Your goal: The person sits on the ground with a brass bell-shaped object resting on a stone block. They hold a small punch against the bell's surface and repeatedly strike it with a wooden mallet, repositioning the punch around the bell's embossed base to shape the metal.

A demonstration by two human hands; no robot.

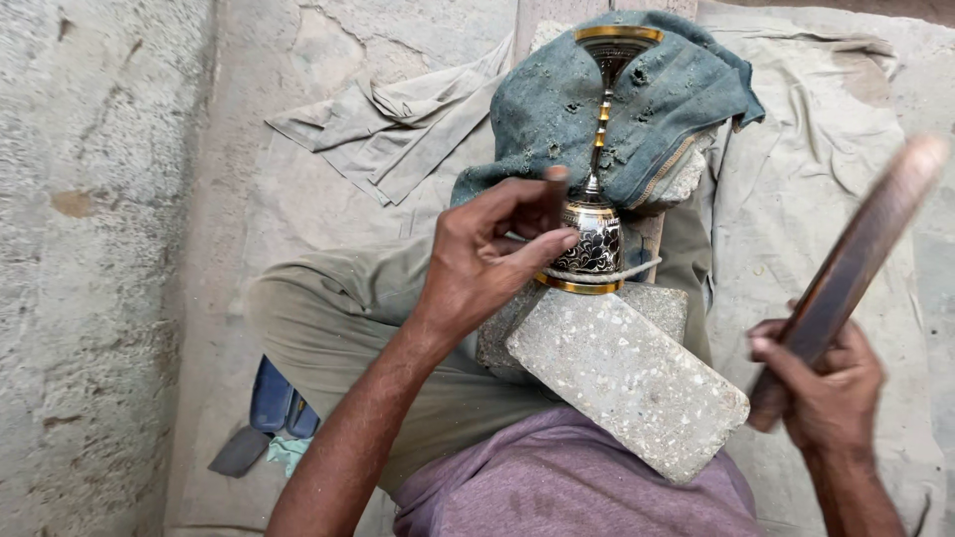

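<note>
A brass goblet-shaped piece point(597, 237) with a black engraved base lies lengthwise on a blue-green cloth point(557, 109), its cup end point(617, 40) far from me. A cord loops round its base. My left hand point(492, 254) pinches a small chisel-like tool point(555, 191) against the engraved base. My right hand point(821, 383) grips a long flat wooden stick point(860, 254), raised and blurred, to the right of the piece.
A grey stone block point(627, 383) rests on my lap against the piece's base. My knee in olive trousers point(338, 308) is bent left. Beige cloth point(806, 169) covers the concrete floor. Blue sandals point(274, 403) lie lower left.
</note>
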